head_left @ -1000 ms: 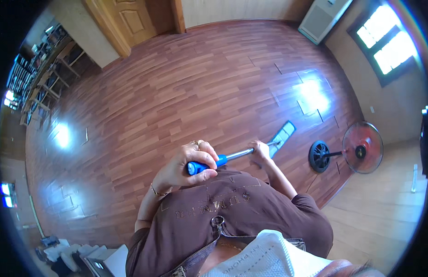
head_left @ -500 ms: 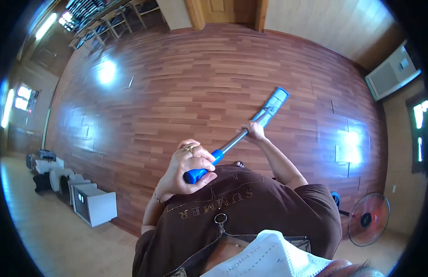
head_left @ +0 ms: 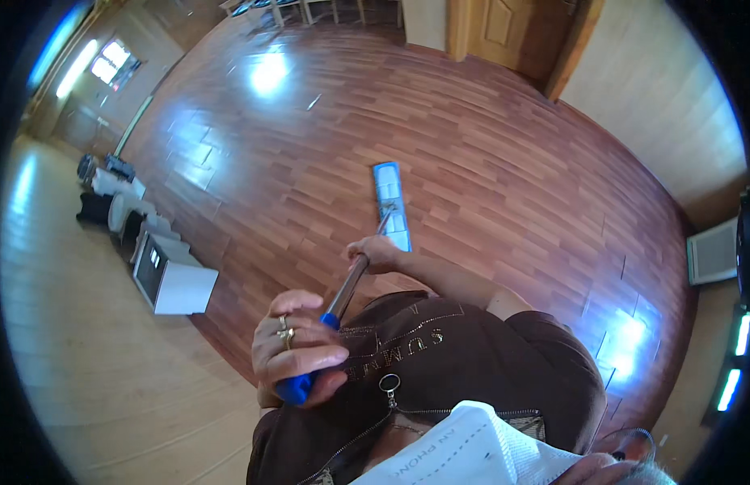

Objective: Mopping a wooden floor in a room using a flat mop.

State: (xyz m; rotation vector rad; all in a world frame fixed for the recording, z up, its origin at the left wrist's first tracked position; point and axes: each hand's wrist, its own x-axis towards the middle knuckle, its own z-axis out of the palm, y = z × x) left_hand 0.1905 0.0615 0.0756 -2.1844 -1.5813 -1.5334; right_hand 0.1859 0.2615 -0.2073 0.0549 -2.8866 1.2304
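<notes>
A flat mop with a metal pole (head_left: 348,284) slants away from me across the wooden floor. Its blue handle grip ends near my chest, where my left hand (head_left: 298,343) is closed around it, rings on the fingers. Farther down the pole, my right hand (head_left: 377,253) wraps around the metal part. Beyond that hand the blue rectangular mop head (head_left: 389,190) lies on the floor, its lower end partly behind my right forearm.
Wood-plank flooring (head_left: 310,186) spreads all round. On the left stand a white cabinet-like box (head_left: 181,283) and several other items in a row. A wooden door (head_left: 520,36) is at the far right, a white wall unit (head_left: 712,252) at the right, table and chair legs (head_left: 310,11) at the far edge.
The mop head has swung left, and both hands have moved left with the pole. My view has turned rightward, so the room's things sit elsewhere in the picture.
</notes>
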